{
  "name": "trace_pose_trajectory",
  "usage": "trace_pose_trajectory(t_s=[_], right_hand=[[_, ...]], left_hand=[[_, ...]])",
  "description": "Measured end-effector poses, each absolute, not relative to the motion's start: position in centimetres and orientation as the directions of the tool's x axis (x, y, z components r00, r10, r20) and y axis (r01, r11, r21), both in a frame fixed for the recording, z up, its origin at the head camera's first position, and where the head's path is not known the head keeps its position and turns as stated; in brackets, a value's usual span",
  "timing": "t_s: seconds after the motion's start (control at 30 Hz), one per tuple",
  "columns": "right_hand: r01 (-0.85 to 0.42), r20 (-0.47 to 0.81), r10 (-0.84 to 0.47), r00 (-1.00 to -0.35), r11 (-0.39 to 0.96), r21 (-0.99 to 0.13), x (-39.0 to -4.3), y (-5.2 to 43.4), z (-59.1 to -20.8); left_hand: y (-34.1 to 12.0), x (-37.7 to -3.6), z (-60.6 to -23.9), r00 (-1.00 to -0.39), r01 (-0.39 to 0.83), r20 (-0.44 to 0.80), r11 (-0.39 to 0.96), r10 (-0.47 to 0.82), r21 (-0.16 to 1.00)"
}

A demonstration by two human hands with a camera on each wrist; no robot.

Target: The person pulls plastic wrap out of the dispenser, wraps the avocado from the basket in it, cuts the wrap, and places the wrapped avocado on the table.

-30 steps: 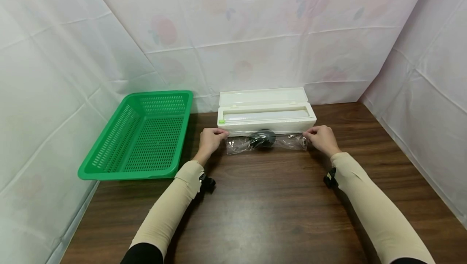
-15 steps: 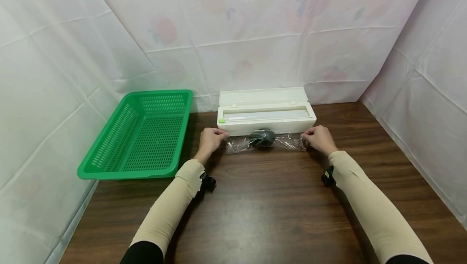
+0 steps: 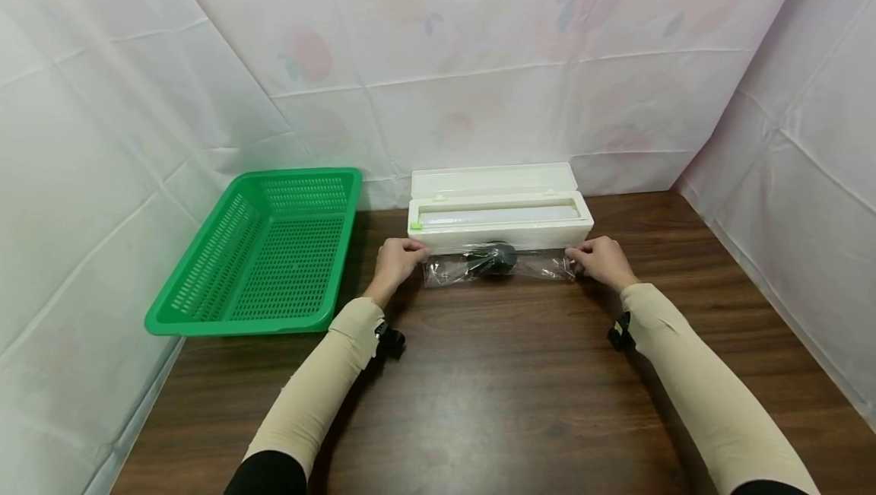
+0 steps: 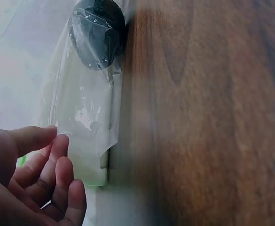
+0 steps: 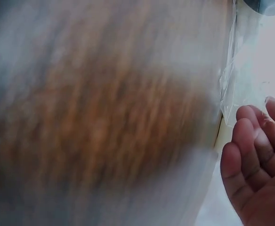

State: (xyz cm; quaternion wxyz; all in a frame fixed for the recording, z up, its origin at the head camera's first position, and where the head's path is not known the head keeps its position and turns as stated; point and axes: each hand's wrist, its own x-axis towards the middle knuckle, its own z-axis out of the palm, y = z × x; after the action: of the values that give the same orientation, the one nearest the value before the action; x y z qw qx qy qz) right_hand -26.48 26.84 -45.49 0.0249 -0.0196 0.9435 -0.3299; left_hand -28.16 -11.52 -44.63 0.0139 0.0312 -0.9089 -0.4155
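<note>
A strip of clear plastic wrap (image 3: pixel 537 265) stretches between my two hands, along the front of a long white wrap dispenser box (image 3: pixel 499 237). Behind or inside the film is a dark, smooth, rounded object (image 4: pixel 98 35); its kind is hard to tell. My left hand (image 3: pixel 395 261) pinches the film's left upper corner between thumb and index finger, the other fingers loosely bent. At the opposite corner, the thumb and index finger of my right hand (image 3: pixel 604 261) pinch the film. The dispenser's lid (image 3: pixel 493 179) stands raised, showing a pale roll (image 3: pixel 499 217) inside.
A green perforated plastic basket (image 3: pixel 328 282) stands to the left on the brown wooden table (image 3: pixel 506 381). White patterned cloth (image 3: pixel 438 61) hangs behind the table and along both sides. A small green piece (image 3: pixel 416 226) sits at the dispenser's left end.
My right hand shifts slightly inward, then back outward, still at the film's corner. The left hand, film and dispenser stay nearly where they were.
</note>
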Motion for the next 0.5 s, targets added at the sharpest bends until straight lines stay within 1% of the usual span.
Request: trace_pose_trajectory(t_s=[0.13,0.3,0.4,0.5], right_hand=[[0.004,-0.062,-0.041,-0.997,0.805,-0.593,-26.5,26.7,-45.2],[0.048,-0.119,-0.024,-0.993,0.826,-0.562,-26.5,26.4,-44.9],[0.086,-0.140,0.006,-0.990,0.814,-0.574,-26.5,26.5,-44.7],[0.103,-0.161,0.005,-0.987,0.786,-0.609,-26.6,26.6,-44.4]], left_hand=[[-11.4,-28.3,-44.6,-0.997,-0.049,0.004,0.660,-0.078,0.750],[-11.2,-28.4,-44.6,-0.996,-0.077,-0.027,0.658,-0.086,0.749],[-11.0,-28.4,-44.4,-0.996,-0.091,-0.054,0.624,-0.078,0.776],[-10.9,-28.6,-44.1,-0.993,-0.116,-0.087,0.561,-0.078,0.819]])
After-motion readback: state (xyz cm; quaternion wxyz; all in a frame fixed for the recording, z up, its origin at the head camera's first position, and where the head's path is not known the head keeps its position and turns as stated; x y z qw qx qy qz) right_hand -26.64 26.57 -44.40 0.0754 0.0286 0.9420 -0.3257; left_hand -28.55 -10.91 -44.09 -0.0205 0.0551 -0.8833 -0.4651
